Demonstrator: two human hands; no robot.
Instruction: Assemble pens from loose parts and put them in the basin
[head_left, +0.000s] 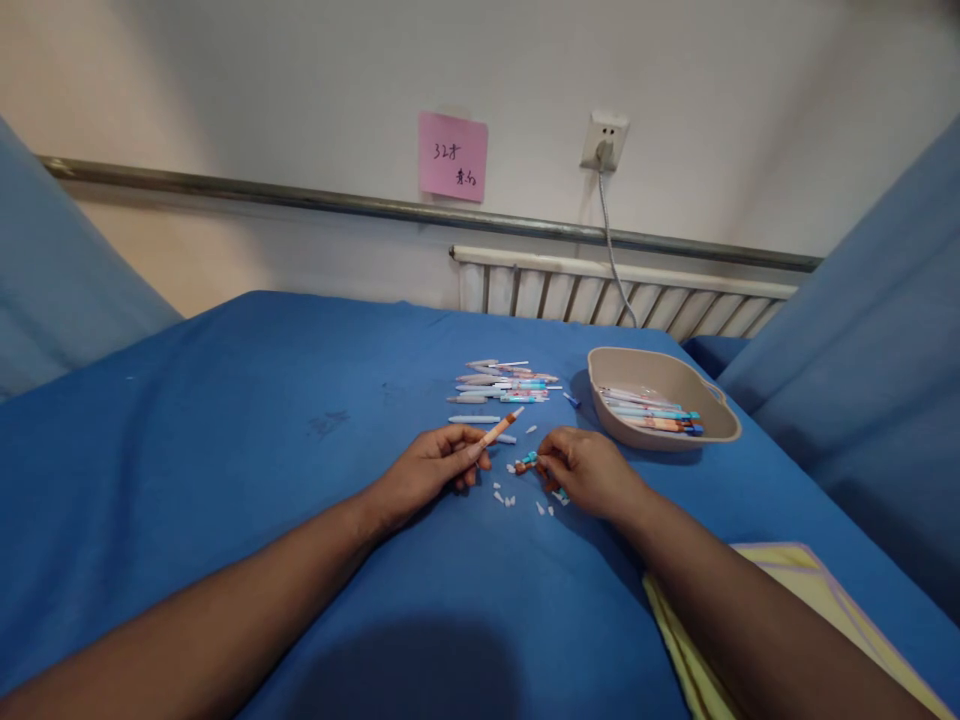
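Observation:
My left hand (439, 458) is closed around an orange pen barrel (497, 430), which tilts up to the right and ends in a pale tip. To the right, my right hand (589, 468) has its thumb and forefinger pinched at a small teal pen part (529, 457). Right beside that part lies a small brown piece (523, 467). Several tiny white pen tips (499, 496) are scattered on the blue cloth around and below the fingers. Just beyond my left hand rests a light-blue pen barrel (474, 419), with another partly hidden behind the orange one.
A pile of pen parts (502, 383) lies farther back. At the right, a beige basin (660, 365) holds several pens (649, 410), with a dark-blue piece (571, 400) near it. A yellow cloth (795, 575) sits under my right forearm. Behind the blue-covered surface (225, 430) stands a radiator (555, 285).

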